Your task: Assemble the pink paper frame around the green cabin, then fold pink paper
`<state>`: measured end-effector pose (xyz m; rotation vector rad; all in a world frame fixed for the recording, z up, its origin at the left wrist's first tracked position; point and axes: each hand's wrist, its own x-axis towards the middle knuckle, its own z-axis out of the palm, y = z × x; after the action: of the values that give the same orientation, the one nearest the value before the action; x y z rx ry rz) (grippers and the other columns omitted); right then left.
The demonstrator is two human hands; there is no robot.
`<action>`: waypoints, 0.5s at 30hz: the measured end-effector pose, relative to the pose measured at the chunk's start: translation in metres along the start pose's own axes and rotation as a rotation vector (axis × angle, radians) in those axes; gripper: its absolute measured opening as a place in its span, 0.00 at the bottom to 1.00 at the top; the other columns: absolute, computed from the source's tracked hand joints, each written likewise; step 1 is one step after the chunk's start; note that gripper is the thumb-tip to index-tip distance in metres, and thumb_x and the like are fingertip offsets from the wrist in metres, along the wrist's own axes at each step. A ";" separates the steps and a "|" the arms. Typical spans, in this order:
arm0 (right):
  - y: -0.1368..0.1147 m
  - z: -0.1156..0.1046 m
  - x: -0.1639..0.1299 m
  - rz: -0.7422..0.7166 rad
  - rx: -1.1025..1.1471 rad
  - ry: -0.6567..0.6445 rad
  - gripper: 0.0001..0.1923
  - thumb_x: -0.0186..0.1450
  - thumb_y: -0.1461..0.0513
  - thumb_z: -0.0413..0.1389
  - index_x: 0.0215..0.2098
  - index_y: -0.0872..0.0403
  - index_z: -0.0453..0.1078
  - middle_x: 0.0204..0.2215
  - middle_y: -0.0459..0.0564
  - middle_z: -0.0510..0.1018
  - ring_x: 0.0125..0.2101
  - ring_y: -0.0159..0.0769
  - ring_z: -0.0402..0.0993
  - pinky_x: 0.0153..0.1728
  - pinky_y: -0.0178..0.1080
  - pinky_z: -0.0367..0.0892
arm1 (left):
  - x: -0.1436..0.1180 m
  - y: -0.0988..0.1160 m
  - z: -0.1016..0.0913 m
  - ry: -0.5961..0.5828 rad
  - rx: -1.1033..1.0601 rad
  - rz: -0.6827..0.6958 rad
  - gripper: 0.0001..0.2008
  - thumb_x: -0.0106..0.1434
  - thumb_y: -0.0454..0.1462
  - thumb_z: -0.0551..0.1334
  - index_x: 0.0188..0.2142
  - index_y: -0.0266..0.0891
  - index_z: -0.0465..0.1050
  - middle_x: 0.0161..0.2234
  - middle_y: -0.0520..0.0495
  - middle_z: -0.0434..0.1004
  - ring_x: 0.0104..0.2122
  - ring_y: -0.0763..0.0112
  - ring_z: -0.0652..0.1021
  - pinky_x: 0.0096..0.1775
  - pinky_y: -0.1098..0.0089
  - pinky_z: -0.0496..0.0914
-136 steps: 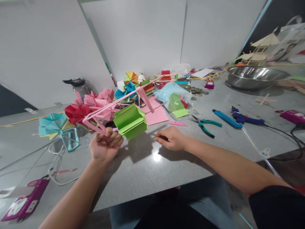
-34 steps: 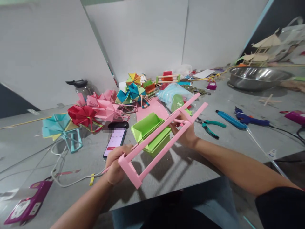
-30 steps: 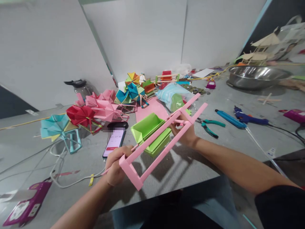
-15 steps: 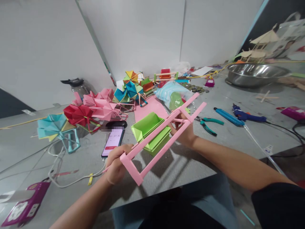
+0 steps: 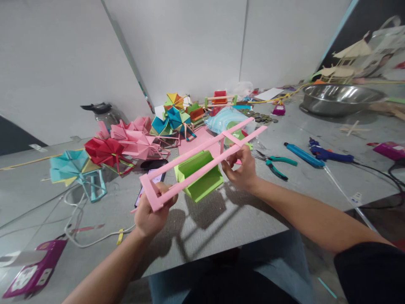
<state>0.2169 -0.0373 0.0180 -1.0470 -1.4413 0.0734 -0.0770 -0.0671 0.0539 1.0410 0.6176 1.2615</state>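
A pink frame [image 5: 150,194] of long paper strips with cross-pieces is held tilted above the table. Between its rails sits a light green folded paper piece [image 5: 204,188] with several open, trough-like folds. My left hand [image 5: 152,216] is closed around the frame's near left end. Towards the other end, my right hand [image 5: 243,171] has its fingers bent against the frame's underside, beside the green piece; some fingertips are hidden behind the rail. A phone [image 5: 139,196] lies under the left end, partly covered by hand and frame.
Teal-handled pliers [image 5: 280,159], a blue tool [image 5: 303,155] and a blue glue gun [image 5: 330,155] lie to the right. Behind them stands a steel basin [image 5: 338,105]. Folded paper models in pink [image 5: 139,141], red [image 5: 106,152] and light blue [image 5: 71,164] crowd the left.
The frame has turned in my hands: its left end has risen and moved left, and the rails lie flatter. The green piece has tipped with it. My right hand now shows more.
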 end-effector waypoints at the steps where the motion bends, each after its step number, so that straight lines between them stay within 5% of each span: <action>1: -0.001 0.000 0.001 -0.027 0.034 -0.005 0.18 0.66 0.57 0.64 0.51 0.44 0.64 0.28 0.41 0.74 0.23 0.35 0.69 0.26 0.41 0.69 | 0.002 0.001 0.002 0.001 0.000 0.033 0.17 0.55 0.40 0.74 0.19 0.40 0.69 0.19 0.53 0.56 0.22 0.71 0.62 0.27 0.67 0.60; 5: -0.003 -0.001 0.004 -0.067 0.061 -0.026 0.14 0.68 0.58 0.62 0.51 0.45 0.68 0.26 0.41 0.72 0.24 0.36 0.69 0.28 0.42 0.70 | 0.006 0.004 0.007 0.002 -0.040 0.057 0.14 0.56 0.40 0.71 0.21 0.39 0.70 0.19 0.56 0.50 0.19 0.75 0.57 0.24 0.71 0.57; 9: -0.004 -0.004 0.007 -0.084 -0.049 -0.058 0.04 0.70 0.57 0.58 0.39 0.47 0.74 0.25 0.46 0.76 0.24 0.37 0.70 0.31 0.44 0.69 | 0.008 0.006 0.005 0.009 -0.109 0.000 0.12 0.55 0.38 0.69 0.22 0.39 0.68 0.19 0.57 0.50 0.19 0.77 0.56 0.24 0.74 0.58; 15: -0.003 -0.004 0.007 -0.076 -0.033 -0.110 0.11 0.70 0.59 0.56 0.29 0.48 0.68 0.25 0.48 0.78 0.24 0.36 0.69 0.30 0.42 0.66 | 0.009 0.010 0.002 0.023 -0.178 -0.070 0.09 0.52 0.35 0.67 0.23 0.39 0.67 0.19 0.57 0.51 0.19 0.77 0.58 0.24 0.75 0.61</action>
<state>0.2200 -0.0369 0.0265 -1.0268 -1.5856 0.0536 -0.0775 -0.0593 0.0653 0.8523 0.5440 1.2444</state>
